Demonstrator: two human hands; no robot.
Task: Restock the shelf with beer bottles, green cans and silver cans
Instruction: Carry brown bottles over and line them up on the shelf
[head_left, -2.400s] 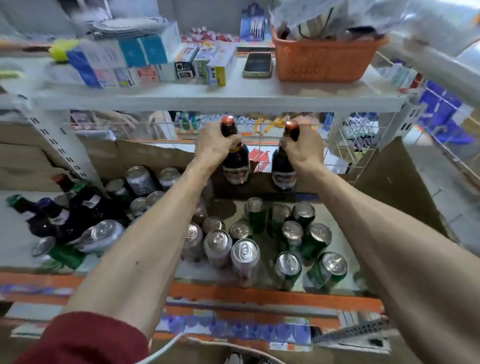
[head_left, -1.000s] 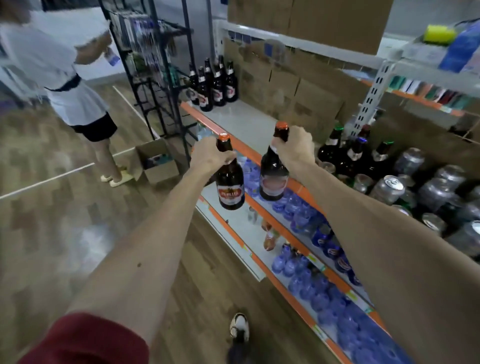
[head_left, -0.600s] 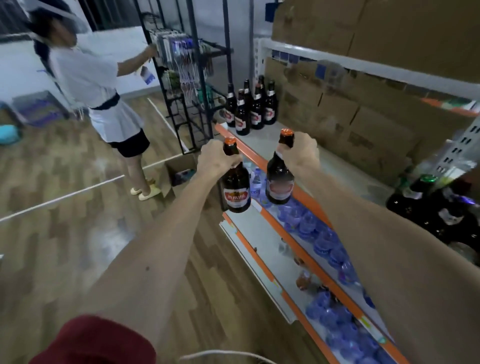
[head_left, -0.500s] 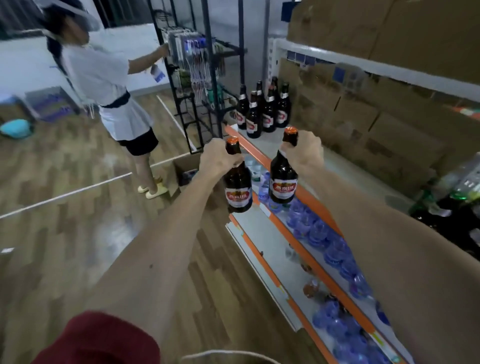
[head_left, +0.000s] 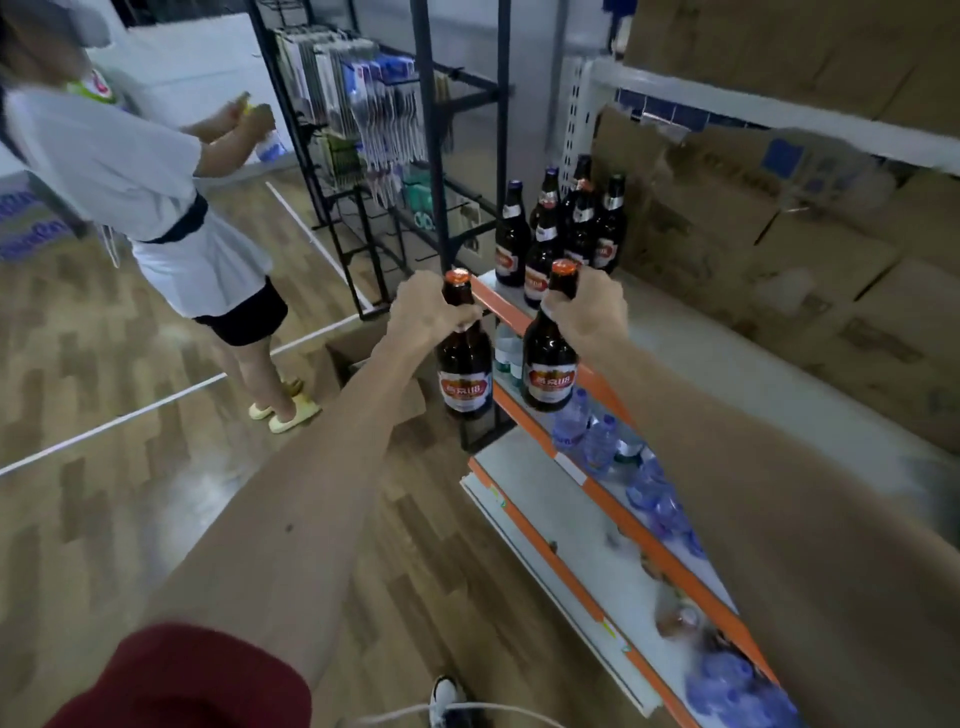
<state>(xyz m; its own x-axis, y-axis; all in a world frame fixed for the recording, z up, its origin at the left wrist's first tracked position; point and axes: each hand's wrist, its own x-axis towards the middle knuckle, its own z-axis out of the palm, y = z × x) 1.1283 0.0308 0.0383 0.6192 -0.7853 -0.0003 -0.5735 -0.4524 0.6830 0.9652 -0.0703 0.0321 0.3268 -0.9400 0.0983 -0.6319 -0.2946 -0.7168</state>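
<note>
1. I see a shop aisle with a wood-pattern floor (head_left: 130, 519). A white shelf (head_left: 727, 364) with an orange front edge runs along my right, backed by cardboard boxes (head_left: 779, 260).
2. A black wire rack (head_left: 395, 156) hung with packets stands at the far end of the shelf.
3. A cluster of beer bottles (head_left: 561, 228) stands upright at the far end of the shelf top, near the rack.
4. My left hand (head_left: 428, 312) is closed around the neck of one brown bottle (head_left: 464, 374), just below its orange cap. The bottle hangs upright, off the shelf, in front of the orange edge.
5. My right hand (head_left: 592, 312) is closed around the neck of a second bottle (head_left: 549, 369), also upright. Its body overlaps the orange edge in this view; I cannot tell whether it touches the shelf.
6. The two held bottles are side by side, close together but apart, with red labels facing me.
7. Blue-tinted water bottles (head_left: 597, 441) line the lower shelf beneath the orange edge.
8. An open carton (head_left: 363, 364) sits on the floor below my left forearm.
9. A second person (head_left: 156, 208) in a white top and dark shorts stands to the left, both hands raised toward the rack.
10. A dark red sleeve (head_left: 182, 680) covers my left upper arm.
11. No green or silver cans appear in this view.
</note>
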